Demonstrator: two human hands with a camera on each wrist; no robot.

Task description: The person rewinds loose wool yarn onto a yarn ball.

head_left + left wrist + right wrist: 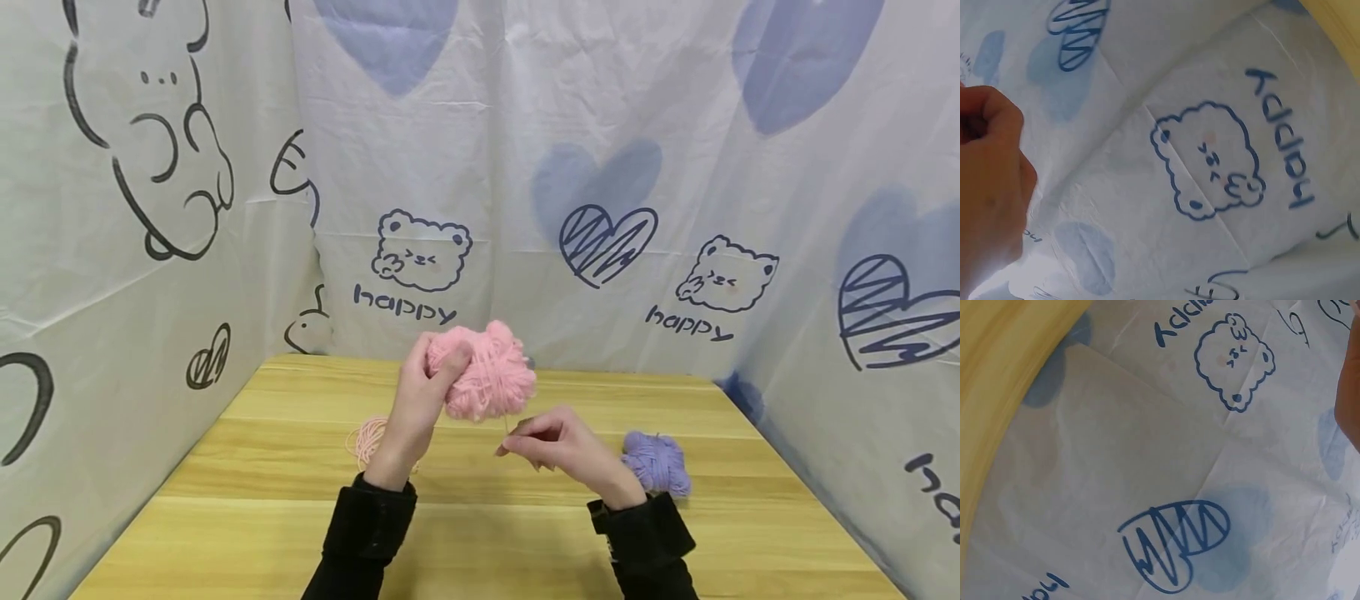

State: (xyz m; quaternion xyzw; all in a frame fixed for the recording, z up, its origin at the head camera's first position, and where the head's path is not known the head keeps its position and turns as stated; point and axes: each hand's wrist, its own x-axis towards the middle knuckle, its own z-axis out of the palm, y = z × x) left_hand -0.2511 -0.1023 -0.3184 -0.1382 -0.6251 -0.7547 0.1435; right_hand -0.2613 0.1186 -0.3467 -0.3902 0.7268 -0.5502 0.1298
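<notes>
My left hand (418, 398) grips a ball of pink yarn (491, 375), held up above the table with the thumb across its near side. From the underside of the ball a thin strand of yarn (506, 425) runs down to my right hand (558, 446). There the thumb and forefinger pinch the strand just below the ball. In the left wrist view the left hand (988, 181) shows at the left edge, the yarn out of sight. Only a sliver of the right hand (1349, 400) appears in the right wrist view.
Loose peach-pink yarn (367, 439) lies on the wooden table (480, 517), partly behind the left wrist. A purple yarn ball (657, 463) sits on the table beyond the right wrist. White printed cloth (517, 292) hangs along the back and both sides.
</notes>
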